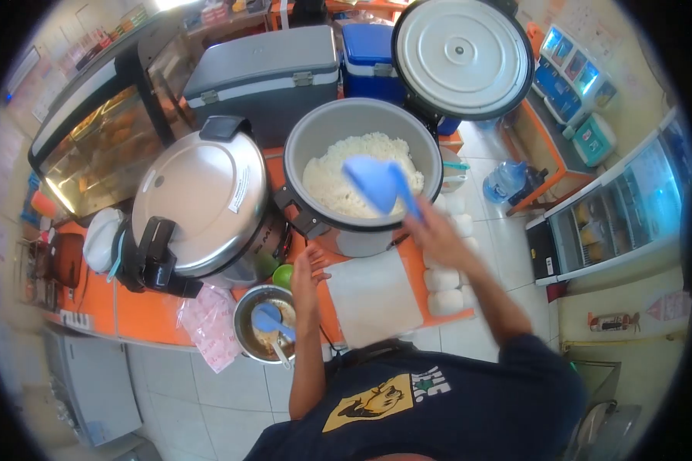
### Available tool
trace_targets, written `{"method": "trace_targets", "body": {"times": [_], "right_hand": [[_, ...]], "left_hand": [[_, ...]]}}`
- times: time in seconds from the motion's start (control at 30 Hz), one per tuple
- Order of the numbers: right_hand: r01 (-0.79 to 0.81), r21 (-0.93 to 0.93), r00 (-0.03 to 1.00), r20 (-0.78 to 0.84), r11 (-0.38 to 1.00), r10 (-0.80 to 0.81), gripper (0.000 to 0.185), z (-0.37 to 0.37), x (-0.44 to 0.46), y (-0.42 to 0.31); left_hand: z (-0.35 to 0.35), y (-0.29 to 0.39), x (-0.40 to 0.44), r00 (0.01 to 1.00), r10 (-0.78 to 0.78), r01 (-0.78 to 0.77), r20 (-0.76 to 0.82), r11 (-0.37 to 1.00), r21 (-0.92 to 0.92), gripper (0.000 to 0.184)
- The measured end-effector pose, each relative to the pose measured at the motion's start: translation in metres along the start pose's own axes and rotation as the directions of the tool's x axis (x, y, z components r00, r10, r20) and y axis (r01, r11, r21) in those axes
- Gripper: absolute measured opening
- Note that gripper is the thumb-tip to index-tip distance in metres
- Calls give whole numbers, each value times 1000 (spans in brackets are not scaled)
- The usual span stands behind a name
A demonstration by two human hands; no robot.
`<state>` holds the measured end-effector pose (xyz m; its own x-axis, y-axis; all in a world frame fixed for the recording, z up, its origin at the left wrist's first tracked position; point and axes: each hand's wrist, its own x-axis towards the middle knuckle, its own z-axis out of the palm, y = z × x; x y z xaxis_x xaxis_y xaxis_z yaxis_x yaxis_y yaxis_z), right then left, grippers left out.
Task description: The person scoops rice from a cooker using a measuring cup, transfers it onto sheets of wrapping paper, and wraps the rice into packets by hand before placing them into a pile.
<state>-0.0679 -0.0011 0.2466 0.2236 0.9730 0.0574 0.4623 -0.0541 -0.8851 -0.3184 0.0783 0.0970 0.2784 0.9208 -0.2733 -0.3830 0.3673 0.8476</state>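
My right hand (436,237) is closed around the handle of a blue rice scoop (370,181), slightly blurred, over the open rice cooker (361,115). White rice (327,184) lies heaped inside the cooker. My left hand (307,270) is in front of the cooker with its fingers apart, holding nothing. Beside it a sheet of white paper (375,300) lies on the orange table. Close to the left wrist are a small green cup (283,276) and a metal pot (241,326) with another blue scoop (269,316) in it.
A closed cooker (200,192) stands left of the open one, whose raised lid (461,50) leans back to the right. Wrapped white bundles (444,288) line the table's right edge. Coolers (265,61) stand behind; a pink-printed plastic bag (209,326) hangs over the front edge.
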Motion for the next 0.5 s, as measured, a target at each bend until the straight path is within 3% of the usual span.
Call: {"method": "trace_targets", "body": {"times": [0.03, 0.07, 0.1, 0.17, 0.23, 0.3, 0.4, 0.43, 0.47, 0.5], "right_hand": [[174, -365, 981, -21, 915, -194, 37, -25, 38, 18], [-30, -590, 999, 7, 807, 43, 30, -44, 75, 9], [4, -813, 984, 106, 583, 140, 29, -56, 119, 19], [-30, -881, 983, 59, 473, 172, 33, -46, 175, 32], [49, -914, 995, 82, 403, 64, 32, -24, 216, 88], [121, -933, 993, 117, 340, -32, 31, 2, 255, 131], [102, -884, 991, 128, 457, 28, 28, 37, 285, 156], [87, -909, 935, 215, 407, 282, 28, 39, 295, 133], [87, -933, 813, 270, 350, 517, 28, 41, 300, 111], [90, -935, 803, 271, 342, 530, 28, 45, 293, 88]], "left_hand": [[-6, -19, 14, 1000, 5, -2, -15, 981, 192, 65], [-5, -41, 30, 1000, 8, -7, -4, 983, 181, 65], [-1, -66, 40, 968, 253, -238, 11, 894, 380, 78], [8, -105, 64, 871, 487, -439, 60, 720, 537, 94], [18, -128, 84, 872, 457, -479, 175, 724, 496, 111], [37, -95, 72, 898, 418, -427, 135, 757, 494, 106], [35, -75, 61, 951, 298, -304, 87, 835, 459, 105], [32, -74, 61, 965, 246, -258, 91, 822, 508, 106], [31, -74, 62, 976, 197, -216, 95, 804, 553, 107], [34, -67, 61, 983, 164, -179, 77, 808, 561, 107]]}}
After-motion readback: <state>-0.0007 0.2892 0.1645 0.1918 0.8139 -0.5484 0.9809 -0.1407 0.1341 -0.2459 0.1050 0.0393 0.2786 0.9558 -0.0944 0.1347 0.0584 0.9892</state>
